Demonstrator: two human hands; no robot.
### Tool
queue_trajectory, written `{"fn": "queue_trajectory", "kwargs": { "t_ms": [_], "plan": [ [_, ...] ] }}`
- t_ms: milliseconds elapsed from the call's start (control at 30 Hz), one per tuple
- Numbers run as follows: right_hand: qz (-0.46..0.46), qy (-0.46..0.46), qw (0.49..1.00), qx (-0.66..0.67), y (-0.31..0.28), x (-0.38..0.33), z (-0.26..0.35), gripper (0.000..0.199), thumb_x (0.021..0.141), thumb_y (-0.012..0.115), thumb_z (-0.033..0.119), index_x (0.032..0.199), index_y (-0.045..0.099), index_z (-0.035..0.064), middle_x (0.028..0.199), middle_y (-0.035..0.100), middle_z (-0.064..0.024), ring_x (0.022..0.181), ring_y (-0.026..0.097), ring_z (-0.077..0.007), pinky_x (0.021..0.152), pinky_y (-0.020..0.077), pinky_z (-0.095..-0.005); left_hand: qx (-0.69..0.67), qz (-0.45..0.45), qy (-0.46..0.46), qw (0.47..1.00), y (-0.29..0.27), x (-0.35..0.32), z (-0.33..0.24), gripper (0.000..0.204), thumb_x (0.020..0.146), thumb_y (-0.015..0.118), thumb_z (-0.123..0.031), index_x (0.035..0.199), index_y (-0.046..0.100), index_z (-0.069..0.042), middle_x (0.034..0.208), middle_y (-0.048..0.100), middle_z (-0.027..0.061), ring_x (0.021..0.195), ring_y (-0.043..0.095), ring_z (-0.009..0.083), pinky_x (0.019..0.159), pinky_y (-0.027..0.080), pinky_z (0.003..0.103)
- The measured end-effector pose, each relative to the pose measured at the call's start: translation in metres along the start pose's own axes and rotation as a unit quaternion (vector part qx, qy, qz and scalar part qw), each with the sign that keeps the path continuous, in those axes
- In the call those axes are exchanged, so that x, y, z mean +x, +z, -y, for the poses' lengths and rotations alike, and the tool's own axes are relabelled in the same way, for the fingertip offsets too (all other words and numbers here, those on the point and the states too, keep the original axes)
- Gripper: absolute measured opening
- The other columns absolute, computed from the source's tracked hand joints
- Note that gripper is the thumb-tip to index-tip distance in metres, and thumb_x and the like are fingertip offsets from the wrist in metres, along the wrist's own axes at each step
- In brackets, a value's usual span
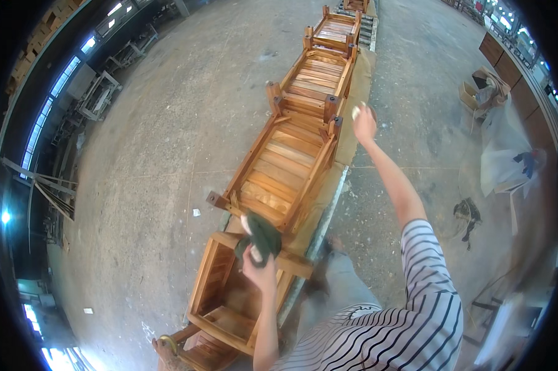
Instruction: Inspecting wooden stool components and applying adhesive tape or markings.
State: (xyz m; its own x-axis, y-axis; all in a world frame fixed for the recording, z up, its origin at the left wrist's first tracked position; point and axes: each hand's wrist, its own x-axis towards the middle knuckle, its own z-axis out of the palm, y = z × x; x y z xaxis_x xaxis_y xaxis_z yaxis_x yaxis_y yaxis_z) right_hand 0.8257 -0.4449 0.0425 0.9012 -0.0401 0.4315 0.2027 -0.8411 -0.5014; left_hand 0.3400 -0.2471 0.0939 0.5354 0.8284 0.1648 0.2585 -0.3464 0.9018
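My left hand (258,272) is closed around a dark green cloth (264,237), with a pale strip showing along it. Beneath that cloth stands the nearest wooden furniture piece (206,272), a slatted frame. Out to the right, my stretched right hand (365,125) is closed, and a small whitish piece (355,112) shows at its fingers. It is beside the corner post of an upturned slatted wooden table or seat (283,159), apart from it as far as I can see. What the whitish piece is, I cannot make out.
More upturned wooden frames (319,71) stand in a row on a long low conveyor (366,31) covered with brown cardboard (359,77). At the lower left, another person's hand (163,352) is near the nearest frame. Plastic-wrapped goods (504,151) and a dark rag (467,216) are on the right.
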Motion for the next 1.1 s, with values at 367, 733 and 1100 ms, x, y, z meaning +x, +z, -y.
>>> {"fn": "queue_trajectory", "kwargs": {
  "t_ms": [367,733,1100],
  "plan": [
    [-0.095,-0.248,0.957,-0.117,0.151,0.104,0.036,0.017,0.082,0.065,0.025,0.086,0.061,0.0083,0.086,0.058,-0.0075,0.087,0.057,-0.0245,0.072,0.0418,-0.0413,0.281,-0.032,0.040,0.958,0.112,0.041,0.022,0.039,0.067,0.074,-0.003,0.104,0.067,-0.013,0.096,0.067,0.0146,0.088,0.061,0.0379,0.079,0.047,0.045],
    [-0.022,-0.280,0.950,-0.134,0.148,0.126,0.026,0.022,0.085,0.063,0.029,0.089,0.061,0.0072,0.090,0.059,-0.0072,0.092,0.057,-0.0231,0.076,0.0425,-0.0453,0.286,-0.008,0.062,0.956,0.119,0.040,0.028,0.042,0.064,0.079,-0.001,0.102,0.068,-0.015,0.092,0.064,0.0152,0.085,0.059,0.0382,0.076,0.047,0.046],
    [-0.056,-0.300,0.934,-0.183,0.182,0.218,-0.012,0.023,0.087,0.061,0.031,0.091,0.060,0.0083,0.090,0.059,-0.0066,0.093,0.058,-0.0228,0.077,0.0449,-0.0474,0.293,0.008,0.087,0.952,0.143,0.055,0.025,0.042,0.062,0.082,-0.001,0.100,0.068,-0.011,0.095,0.066,0.0153,0.085,0.060,0.0371,0.075,0.048,0.044]
  ]
}}
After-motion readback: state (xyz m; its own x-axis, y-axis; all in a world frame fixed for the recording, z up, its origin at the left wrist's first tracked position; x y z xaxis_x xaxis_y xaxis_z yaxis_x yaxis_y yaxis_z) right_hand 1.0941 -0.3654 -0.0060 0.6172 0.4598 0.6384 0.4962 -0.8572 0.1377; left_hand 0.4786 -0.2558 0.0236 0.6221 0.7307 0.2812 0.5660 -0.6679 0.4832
